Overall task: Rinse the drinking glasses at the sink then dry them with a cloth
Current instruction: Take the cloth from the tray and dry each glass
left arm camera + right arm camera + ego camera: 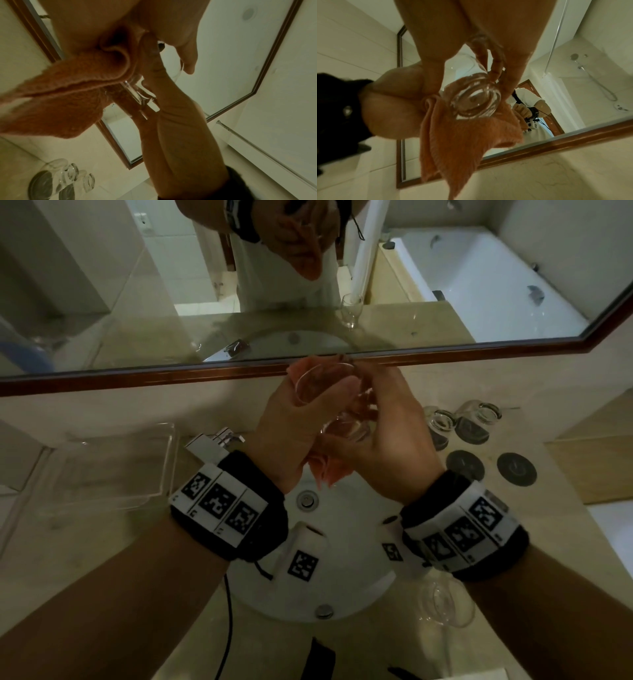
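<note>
Both hands meet above the round white sink basin (pixel 342 587), in front of the wood-framed mirror (pixel 411 356), and between them sits the clear, thick-based drinking glass (pixel 325 395). The left hand (pixel 291 422) has its grip closed round the glass wall, thumb across the near side, with the salmon-orange terry cloth (pixel 462 135) bunched against its palm and hanging loose below. The right hand (pixel 387 422) has its grip curled round the same cloth where it meets the glass, and the right wrist view shows fingers (pixel 496 65) reaching in through the mouth.

The relation that matters is the glass's long axis. It runs tilted from the open rim, which is up and away toward the mirror, down to the heavy base (pixel 474 102), which points back toward the wrists. The cloth lies under and behind the base, so the glass is cradled between left palm and right fingers and touches neither the basin nor the tabletop (pixel 565 525).

Judging from this, drying is in hand: the left hand is placed to turn the glass about that axis while the right works cloth round the inside.

On the tabletop to the right, two clear glasses (pixel 459 422) stand upside down on dark round coasters, two more dark coasters (pixel 516 469) lie bare, and a stemmed glass (pixel 445 604) stands beside the basin.
</note>
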{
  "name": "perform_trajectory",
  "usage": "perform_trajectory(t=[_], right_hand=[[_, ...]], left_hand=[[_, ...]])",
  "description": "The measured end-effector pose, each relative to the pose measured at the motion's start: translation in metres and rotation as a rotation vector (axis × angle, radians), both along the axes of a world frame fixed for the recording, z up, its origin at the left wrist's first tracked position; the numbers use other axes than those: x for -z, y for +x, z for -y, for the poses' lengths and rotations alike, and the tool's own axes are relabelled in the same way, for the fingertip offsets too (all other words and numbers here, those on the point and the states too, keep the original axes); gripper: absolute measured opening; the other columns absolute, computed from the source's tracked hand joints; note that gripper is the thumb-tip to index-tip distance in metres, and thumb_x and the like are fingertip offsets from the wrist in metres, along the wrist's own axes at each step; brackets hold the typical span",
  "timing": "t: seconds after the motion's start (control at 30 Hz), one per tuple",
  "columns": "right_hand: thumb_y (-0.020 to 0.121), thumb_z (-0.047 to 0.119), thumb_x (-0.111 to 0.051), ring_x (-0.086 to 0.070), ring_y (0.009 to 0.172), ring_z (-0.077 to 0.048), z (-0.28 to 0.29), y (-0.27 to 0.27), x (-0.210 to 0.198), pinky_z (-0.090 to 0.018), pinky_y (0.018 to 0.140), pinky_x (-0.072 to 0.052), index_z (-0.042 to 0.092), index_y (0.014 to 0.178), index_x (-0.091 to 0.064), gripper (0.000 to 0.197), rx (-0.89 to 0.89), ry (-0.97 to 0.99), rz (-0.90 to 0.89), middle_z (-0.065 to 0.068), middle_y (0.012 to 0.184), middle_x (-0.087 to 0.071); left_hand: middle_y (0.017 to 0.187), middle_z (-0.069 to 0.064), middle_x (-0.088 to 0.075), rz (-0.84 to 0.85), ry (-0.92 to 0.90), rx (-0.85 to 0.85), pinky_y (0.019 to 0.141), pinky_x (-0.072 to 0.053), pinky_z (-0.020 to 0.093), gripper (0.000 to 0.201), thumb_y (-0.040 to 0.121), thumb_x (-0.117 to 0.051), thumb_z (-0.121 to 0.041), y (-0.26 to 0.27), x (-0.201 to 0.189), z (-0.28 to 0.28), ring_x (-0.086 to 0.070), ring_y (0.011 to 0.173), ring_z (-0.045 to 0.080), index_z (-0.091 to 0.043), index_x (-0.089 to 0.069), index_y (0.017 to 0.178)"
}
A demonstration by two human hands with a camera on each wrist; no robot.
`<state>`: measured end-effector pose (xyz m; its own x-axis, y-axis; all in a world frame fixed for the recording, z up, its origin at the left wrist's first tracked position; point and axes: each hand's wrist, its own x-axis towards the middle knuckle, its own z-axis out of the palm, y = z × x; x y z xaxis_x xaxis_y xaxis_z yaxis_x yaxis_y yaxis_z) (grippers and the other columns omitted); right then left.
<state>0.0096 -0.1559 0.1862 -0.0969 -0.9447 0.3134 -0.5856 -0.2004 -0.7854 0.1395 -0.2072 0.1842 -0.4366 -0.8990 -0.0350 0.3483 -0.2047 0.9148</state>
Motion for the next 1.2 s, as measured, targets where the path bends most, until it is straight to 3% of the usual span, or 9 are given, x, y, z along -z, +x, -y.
perform_trajectory(t=[0.17, 0.33, 0.5, 0.63, 0.73, 0.83, 0.97, 1.1, 1.2], right_hand=[[0.082, 0.030, -0.078, -0.066, 0.115, -0.007, 0.001, -0.017, 0.002, -0.043, 0.102, -0.053, 0.013, 0.148, -0.025, 0.086, -0.150, 0.144, 0.149, 0.005, 0.130, -0.066], [0.074, 0.050, -0.081, -0.062, 0.112, -0.013, -0.005, -0.001, 0.004, -0.039, 0.091, -0.056, 0.020, 0.136, -0.042, 0.080, -0.046, -0.001, 0.024, 0.002, 0.128, -0.057], [0.075, 0.058, -0.075, -0.064, 0.105, -0.010, -0.005, -0.004, 0.005, -0.036, 0.087, -0.056, 0.027, 0.139, -0.044, 0.078, 0.006, 0.034, -0.053, 0.005, 0.123, -0.063], [0.073, 0.053, -0.080, -0.057, 0.101, -0.013, -0.005, -0.012, 0.014, -0.019, 0.077, -0.043, 0.026, 0.143, -0.047, 0.082, 0.097, -0.004, -0.179, -0.002, 0.117, -0.058], [0.067, 0.049, -0.082, -0.054, 0.099, -0.028, -0.004, -0.017, 0.016, -0.039, 0.080, -0.049, 0.029, 0.141, -0.051, 0.083, 0.145, -0.027, -0.306, -0.007, 0.117, -0.055], [0.062, 0.022, -0.088, -0.051, 0.099, -0.034, 0.000, -0.020, 0.016, -0.038, 0.078, -0.047, 0.025, 0.138, -0.056, 0.083, 0.166, -0.093, -0.465, -0.010, 0.120, -0.055], [0.068, 0.017, -0.084, -0.050, 0.103, -0.036, 0.003, -0.021, 0.016, -0.033, 0.078, -0.036, 0.020, 0.138, -0.055, 0.076, 0.078, -0.140, -0.542, -0.011, 0.126, -0.055], [0.057, 0.038, -0.091, -0.054, 0.109, -0.019, 0.004, -0.031, 0.012, -0.027, 0.090, -0.042, 0.019, 0.145, -0.046, 0.100, -0.098, -0.034, -0.282, -0.007, 0.126, -0.054], [0.070, 0.066, -0.072, -0.062, 0.111, -0.014, 0.008, -0.036, 0.007, -0.034, 0.094, -0.052, 0.026, 0.146, -0.039, 0.092, -0.102, 0.171, 0.064, 0.002, 0.128, -0.058]], left_hand=[[0.105, 0.024, -0.064, -0.013, 0.034, -0.033, 0.077, -0.057, 0.041, 0.068, 0.077, -0.078, -0.027, 0.006, 0.000, 0.000, -0.068, 0.091, 0.031, 0.011, -0.052, 0.126], [0.122, 0.030, -0.064, -0.044, 0.086, -0.072, 0.080, -0.058, 0.039, 0.062, 0.083, -0.076, -0.027, -0.004, -0.004, -0.008, -0.071, 0.099, 0.031, 0.007, -0.051, 0.130], [0.101, 0.012, -0.071, 0.072, 0.008, -0.080, 0.067, -0.057, 0.034, 0.054, 0.081, -0.079, -0.028, -0.005, -0.003, -0.011, -0.072, 0.083, 0.022, 0.000, -0.057, 0.122], [0.087, 0.001, -0.074, 0.235, -0.113, -0.204, 0.052, -0.056, 0.041, 0.029, 0.082, -0.081, -0.019, -0.002, -0.006, -0.012, -0.068, 0.064, 0.023, -0.019, -0.066, 0.106], [0.077, 0.002, -0.074, 0.432, -0.248, -0.223, 0.056, -0.059, 0.052, 0.007, 0.088, -0.076, -0.022, 0.000, -0.006, -0.014, -0.071, 0.064, 0.027, -0.018, -0.075, 0.094], [0.065, -0.001, -0.070, 0.502, -0.242, -0.103, 0.046, -0.048, 0.034, 0.015, 0.091, -0.072, -0.029, -0.003, -0.005, -0.019, -0.063, 0.056, 0.015, -0.026, -0.076, 0.077], [0.053, 0.003, -0.065, 0.425, -0.100, 0.094, 0.040, -0.035, 0.022, 0.013, 0.087, -0.074, -0.023, 0.000, -0.003, -0.011, -0.048, 0.048, 0.032, -0.022, -0.080, 0.076], [0.063, 0.011, -0.067, 0.328, -0.109, 0.127, 0.039, -0.042, 0.022, 0.040, 0.069, -0.082, -0.030, 0.008, 0.006, -0.001, -0.055, 0.042, 0.023, -0.002, -0.077, 0.098], [0.072, 0.024, -0.067, 0.270, -0.107, 0.121, 0.045, -0.043, 0.026, 0.029, 0.078, -0.076, -0.024, 0.013, 0.010, 0.004, -0.053, 0.052, 0.032, -0.008, -0.078, 0.102]])
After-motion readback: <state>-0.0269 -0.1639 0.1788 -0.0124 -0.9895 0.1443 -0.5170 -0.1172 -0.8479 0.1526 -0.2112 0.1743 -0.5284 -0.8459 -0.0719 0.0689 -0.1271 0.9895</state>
